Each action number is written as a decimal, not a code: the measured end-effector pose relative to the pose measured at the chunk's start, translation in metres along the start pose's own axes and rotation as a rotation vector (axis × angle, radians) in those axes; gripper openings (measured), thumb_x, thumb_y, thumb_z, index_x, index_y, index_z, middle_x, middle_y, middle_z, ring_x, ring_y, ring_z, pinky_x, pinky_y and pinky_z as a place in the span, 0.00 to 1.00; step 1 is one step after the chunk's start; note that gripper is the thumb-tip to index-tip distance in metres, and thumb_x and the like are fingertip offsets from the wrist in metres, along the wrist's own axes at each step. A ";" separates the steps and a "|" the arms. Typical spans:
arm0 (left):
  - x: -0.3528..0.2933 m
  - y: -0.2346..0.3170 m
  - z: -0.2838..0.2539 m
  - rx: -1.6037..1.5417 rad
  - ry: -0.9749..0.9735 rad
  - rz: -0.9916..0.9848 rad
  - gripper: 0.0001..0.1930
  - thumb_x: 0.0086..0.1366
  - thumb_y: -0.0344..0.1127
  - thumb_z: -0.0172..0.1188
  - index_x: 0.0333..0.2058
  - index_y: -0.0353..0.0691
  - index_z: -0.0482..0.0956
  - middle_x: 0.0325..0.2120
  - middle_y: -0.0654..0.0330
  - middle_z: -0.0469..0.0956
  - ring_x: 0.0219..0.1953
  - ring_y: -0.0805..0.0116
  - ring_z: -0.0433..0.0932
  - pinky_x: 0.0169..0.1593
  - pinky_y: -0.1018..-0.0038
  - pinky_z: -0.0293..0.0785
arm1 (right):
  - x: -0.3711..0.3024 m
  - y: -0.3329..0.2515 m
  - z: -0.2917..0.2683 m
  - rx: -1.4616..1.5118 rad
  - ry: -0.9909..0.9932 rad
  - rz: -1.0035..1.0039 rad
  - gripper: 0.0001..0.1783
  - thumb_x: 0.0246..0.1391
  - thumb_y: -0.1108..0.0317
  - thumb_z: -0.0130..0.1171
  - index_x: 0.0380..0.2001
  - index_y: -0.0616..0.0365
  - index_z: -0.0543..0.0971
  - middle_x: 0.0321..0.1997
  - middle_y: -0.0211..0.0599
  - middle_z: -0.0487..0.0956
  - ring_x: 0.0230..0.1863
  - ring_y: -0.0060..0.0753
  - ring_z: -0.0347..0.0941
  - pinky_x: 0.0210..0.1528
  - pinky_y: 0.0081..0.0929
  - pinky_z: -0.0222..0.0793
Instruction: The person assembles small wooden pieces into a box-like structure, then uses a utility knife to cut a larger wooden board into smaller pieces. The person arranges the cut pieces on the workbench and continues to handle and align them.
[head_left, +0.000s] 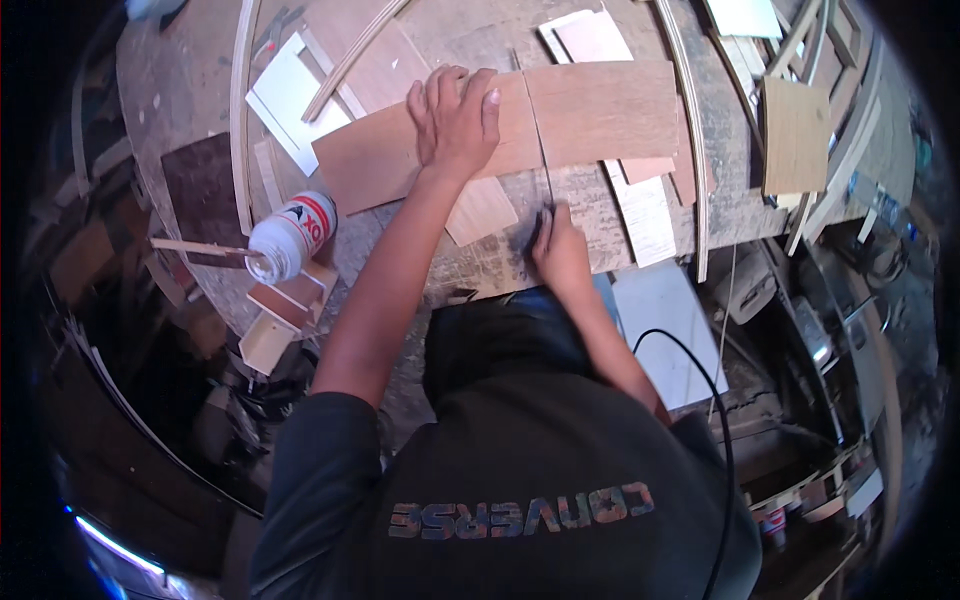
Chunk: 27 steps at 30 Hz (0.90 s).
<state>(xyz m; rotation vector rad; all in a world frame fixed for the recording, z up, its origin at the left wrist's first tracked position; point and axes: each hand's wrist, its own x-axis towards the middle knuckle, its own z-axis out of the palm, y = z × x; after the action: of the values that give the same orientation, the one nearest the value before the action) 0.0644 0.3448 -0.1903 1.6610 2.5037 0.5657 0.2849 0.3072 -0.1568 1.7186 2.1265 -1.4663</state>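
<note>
A long, thin wooden board lies crosswise on the workbench in front of me. My left hand rests on its left part, fingers spread and pressing the wood down. Lower and to the right, my right hand is closed around the near end of a thin saw, which looks like a narrow dark strip seen edge-on. The saw's line runs away from me across the board, where a dark narrow gap divides left part from right. The saw's handle is hidden inside my fist.
A white glue bottle with a stick lying across its tip stands at the left bench edge. Long wooden strips lie on both sides. Wood offcuts are scattered around the board. A black cable hangs at the right.
</note>
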 end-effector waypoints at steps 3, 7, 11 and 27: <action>0.001 0.001 -0.002 -0.010 0.002 -0.015 0.17 0.69 0.45 0.52 0.53 0.50 0.78 0.48 0.56 0.71 0.59 0.57 0.66 0.66 0.48 0.47 | -0.035 0.024 0.000 -0.027 -0.007 -0.009 0.10 0.67 0.67 0.48 0.44 0.63 0.67 0.24 0.69 0.76 0.30 0.75 0.74 0.31 0.63 0.68; 0.000 -0.004 0.001 -0.030 0.017 0.018 0.17 0.69 0.45 0.52 0.53 0.50 0.78 0.45 0.56 0.73 0.55 0.57 0.68 0.64 0.51 0.50 | 0.002 -0.001 -0.008 -0.022 0.001 -0.061 0.09 0.68 0.67 0.47 0.42 0.63 0.68 0.25 0.68 0.76 0.31 0.74 0.74 0.30 0.62 0.67; 0.002 -0.003 0.000 -0.043 0.013 0.031 0.17 0.69 0.45 0.53 0.53 0.51 0.78 0.44 0.55 0.74 0.54 0.57 0.68 0.63 0.53 0.52 | 0.036 -0.019 -0.001 0.012 0.121 -0.138 0.09 0.68 0.67 0.47 0.41 0.63 0.70 0.26 0.69 0.76 0.31 0.74 0.74 0.30 0.62 0.67; -0.005 0.001 -0.004 -0.056 -0.001 -0.015 0.18 0.71 0.46 0.49 0.55 0.51 0.77 0.45 0.55 0.73 0.54 0.57 0.68 0.62 0.54 0.52 | -0.145 0.045 -0.015 -0.061 -0.039 0.056 0.11 0.67 0.64 0.49 0.43 0.61 0.67 0.27 0.70 0.77 0.32 0.76 0.73 0.33 0.65 0.67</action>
<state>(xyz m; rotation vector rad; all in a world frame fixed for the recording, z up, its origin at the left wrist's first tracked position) 0.0664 0.3398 -0.1873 1.6213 2.4741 0.6273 0.3835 0.2077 -0.0972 1.6996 2.0641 -1.3945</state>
